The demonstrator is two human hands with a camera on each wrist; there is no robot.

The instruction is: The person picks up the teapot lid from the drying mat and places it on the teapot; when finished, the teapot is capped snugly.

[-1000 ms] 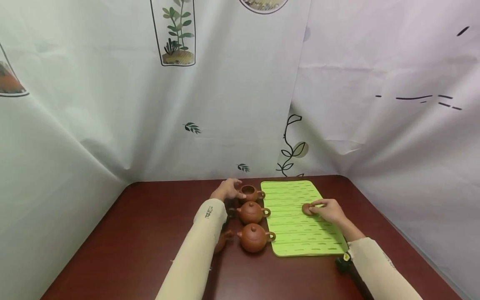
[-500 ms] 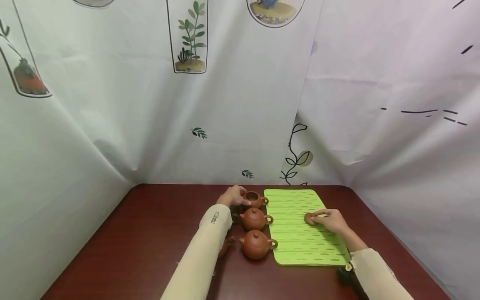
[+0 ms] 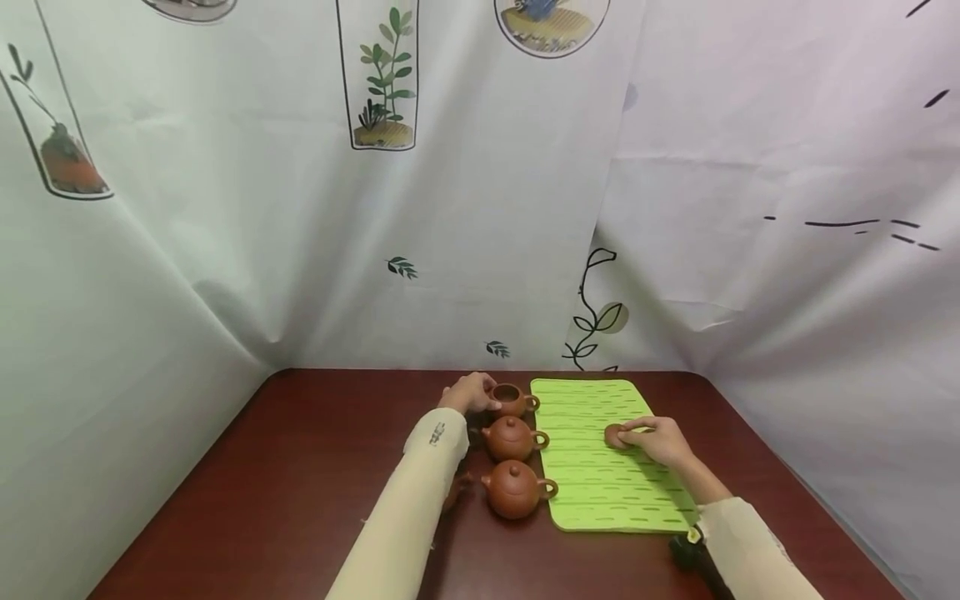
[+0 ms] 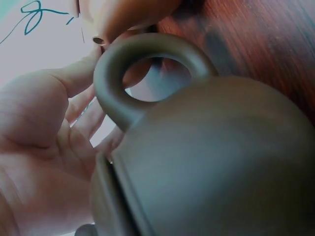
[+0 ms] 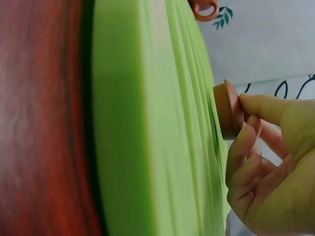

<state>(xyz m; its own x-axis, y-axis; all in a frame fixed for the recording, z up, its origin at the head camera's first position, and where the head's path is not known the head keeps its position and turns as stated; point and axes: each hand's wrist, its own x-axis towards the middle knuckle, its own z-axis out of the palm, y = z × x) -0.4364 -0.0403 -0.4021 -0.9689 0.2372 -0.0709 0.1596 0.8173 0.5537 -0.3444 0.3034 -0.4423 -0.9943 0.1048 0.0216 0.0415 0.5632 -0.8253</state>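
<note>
At the back of the table, my left hand [image 3: 468, 393] grips the spout side of a lidless brown teapot [image 3: 513, 408], whose open mouth faces up and handle points right. My right hand [image 3: 662, 439] pinches a small round teapot lid [image 3: 616, 436] between thumb and fingers, over the green mat. In the right wrist view the lid [image 5: 226, 110] is on its edge in that frame, its inner rim close to the mat's surface. The left wrist view has another teapot [image 4: 211, 157] large in front of my left hand [image 4: 44, 128], its ring handle overlapping the fingers.
Two lidded teapots, a middle one [image 3: 511, 439] and a nearer one [image 3: 514, 490], line up before the lidless one along the left edge of the green mat [image 3: 592, 492]. Another teapot [image 3: 453, 492] is mostly hidden by my left sleeve. White printed cloth [image 3: 480, 208] encloses the table.
The head view has tilted up and shifted a little. My right hand has drifted slightly left over the mat with the lid. The left hand stays at the lidless teapot.
</note>
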